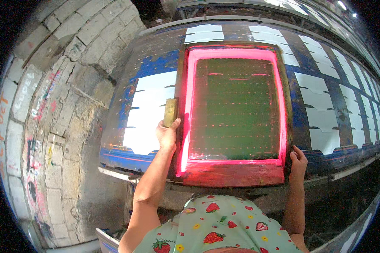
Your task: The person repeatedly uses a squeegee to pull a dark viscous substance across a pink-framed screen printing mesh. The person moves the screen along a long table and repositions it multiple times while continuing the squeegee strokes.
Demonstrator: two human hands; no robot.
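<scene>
Clearly the screen-printing frame [234, 109] lies flat on the long printing table [156, 59], its pink-edged green mesh probably taut and easy to damage, so I judge it rigid, rather light, and best held by the side rails. The left hand [166, 134] is closed around a small yellowish block [170, 112] at the left rail; the right hand [298, 158] curls on the lower right corner. White cut pieces [150, 111] lie close on both sides, and a stone wall [59, 105] limits room at left.

Long blue-stained table [156, 63]: white fabric pieces [150, 114], pink-framed printing screen [234, 105] on top.
</scene>
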